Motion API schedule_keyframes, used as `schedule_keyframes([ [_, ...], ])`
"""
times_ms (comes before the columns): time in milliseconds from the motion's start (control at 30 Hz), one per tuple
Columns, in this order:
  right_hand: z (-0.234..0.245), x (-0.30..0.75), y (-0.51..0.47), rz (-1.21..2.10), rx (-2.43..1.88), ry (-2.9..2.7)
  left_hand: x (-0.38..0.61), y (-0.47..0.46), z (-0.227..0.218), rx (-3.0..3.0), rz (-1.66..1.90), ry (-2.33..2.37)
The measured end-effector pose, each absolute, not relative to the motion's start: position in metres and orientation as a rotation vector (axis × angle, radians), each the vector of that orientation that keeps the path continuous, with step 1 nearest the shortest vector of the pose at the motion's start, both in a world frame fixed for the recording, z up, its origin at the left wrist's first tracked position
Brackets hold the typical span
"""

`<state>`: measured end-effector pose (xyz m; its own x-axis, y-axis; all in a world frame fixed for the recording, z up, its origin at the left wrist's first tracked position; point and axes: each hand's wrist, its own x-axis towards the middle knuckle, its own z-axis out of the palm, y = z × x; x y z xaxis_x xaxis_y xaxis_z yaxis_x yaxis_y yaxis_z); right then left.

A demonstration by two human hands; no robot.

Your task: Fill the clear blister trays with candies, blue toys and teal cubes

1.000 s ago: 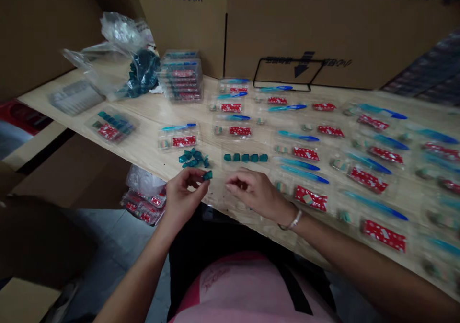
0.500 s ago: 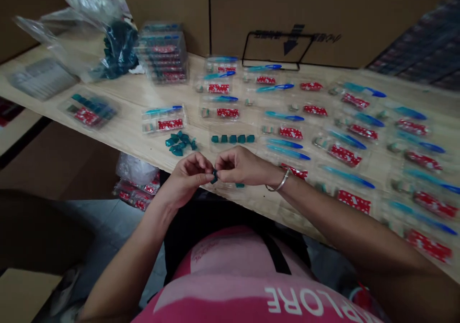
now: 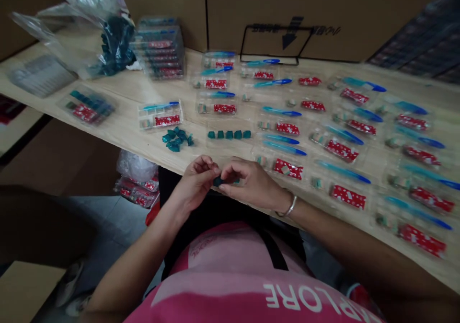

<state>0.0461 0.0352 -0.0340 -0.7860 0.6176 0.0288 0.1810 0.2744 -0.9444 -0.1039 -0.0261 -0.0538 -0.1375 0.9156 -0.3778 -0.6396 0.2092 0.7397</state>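
Close to the table's front edge, my left hand point(image 3: 197, 181) and my right hand point(image 3: 249, 181) meet, both pinching one small dark teal piece point(image 3: 217, 181) between the fingertips. Its exact kind is hard to make out. Just beyond them, a row of several teal pieces point(image 3: 229, 134) sits in a clear plastic tray point(image 3: 230, 145). Left of that row lies a loose pile of teal pieces point(image 3: 177, 138). Part of another tray beneath my right hand is hidden.
Many clear trays holding blue pens and red spotted packets point(image 3: 342, 150) cover the table's right side. A stack of filled trays point(image 3: 160, 50) stands at the back beside a plastic bag of teal pieces point(image 3: 117, 45). A cardboard box point(image 3: 323, 6) rises behind.
Both hands have drawn slightly down toward my body with the teal piece between them. My right hand has turned, and a red packet beside it shows more fully.
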Motion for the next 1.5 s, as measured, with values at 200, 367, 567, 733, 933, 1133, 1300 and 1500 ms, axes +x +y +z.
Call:
schedule_keyframes([
  [200, -0.038, 0.054, 0.032, 1.238, -0.829, -2.224, -0.085, -0.029, -0.059, 0.564, 1.508, 1.259],
  [367, -0.052, 0.053, 0.043, 0.925, -0.555, -2.641, -0.099, -0.039, -0.062, 1.504, 1.045, 1.914],
  [567, -0.061, 0.048, 0.047, 0.804, -0.486, -2.767, -0.112, -0.043, -0.068, 1.733, 0.830, 1.900],
  [733, -0.059, 0.047, 0.045, 0.815, -0.487, -2.753, -0.149, -0.011, -0.065, 1.782, 0.912, 2.254],
  [933, -0.063, 0.048, 0.046, 0.938, -0.579, -2.605, -0.164, 0.013, -0.069, 1.738, 0.920, 2.301],
  [1133, -0.048, 0.037, 0.045, 1.295, -0.720, -2.122, -0.127, -0.032, -0.047, 1.029, 1.449, 1.525],
  [1300, -0.041, 0.036, 0.041, 1.942, -0.546, -1.891, -0.111, -0.057, -0.042, 0.647, 1.439, 1.153],
  [1500, -0.045, 0.042, 0.034, 2.329, -0.489, -1.770, -0.105, -0.059, -0.043, 0.532, 1.461, 0.973],
])
